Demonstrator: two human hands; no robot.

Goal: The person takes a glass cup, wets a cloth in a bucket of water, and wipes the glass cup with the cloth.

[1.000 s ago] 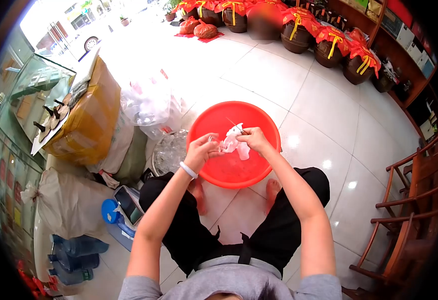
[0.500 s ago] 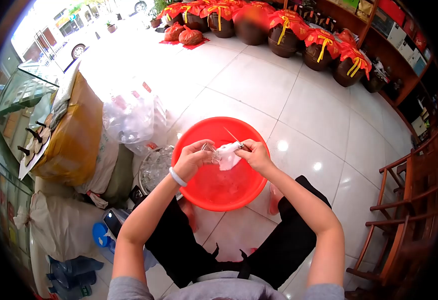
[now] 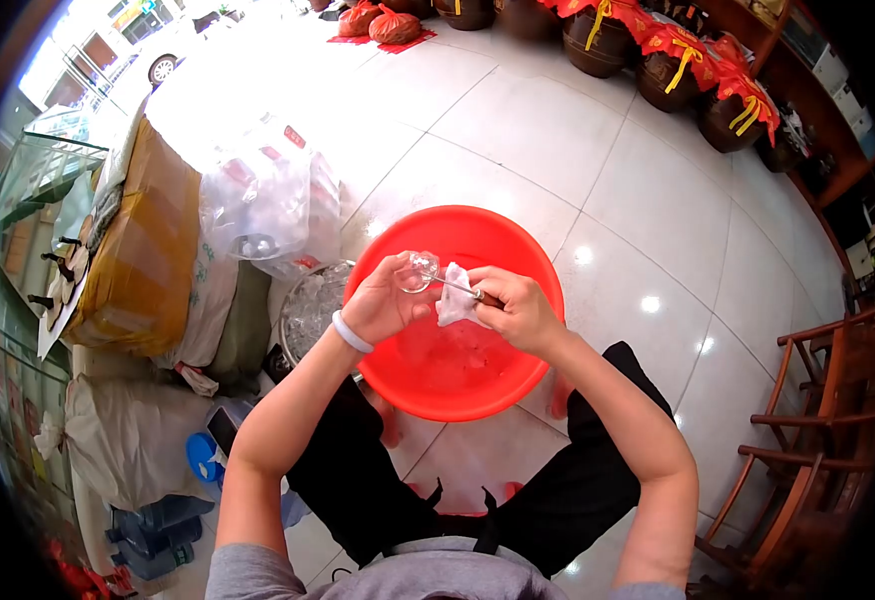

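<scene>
My left hand (image 3: 378,302) is closed around a small clear glass piece (image 3: 420,270), perhaps a cup or bottle. A thin metal pick with a brown handle (image 3: 491,299) is gripped in my right hand (image 3: 524,312), its shaft pointing left to the glass; whether the tip is inside cannot be made out. From the right fingers also hangs a wet-looking white cloth (image 3: 455,303). Both hands are above a red plastic basin (image 3: 543,245), which has water and what seem to be clear pieces at the bottom.
A metal bowl of clear glassware (image 3: 308,320) stands left of the basin, with a clear plastic bag (image 3: 268,205) behind. A taped carton (image 3: 153,250) and sacks (image 3: 128,435) are further left. Wooden chairs (image 3: 808,420) stand at right; red-covered jars (image 3: 598,45) line the back.
The pick has swung from pointing up and away to pointing left at the glass piece. My left hand has turned, showing more palm. The camera view has tilted down.
</scene>
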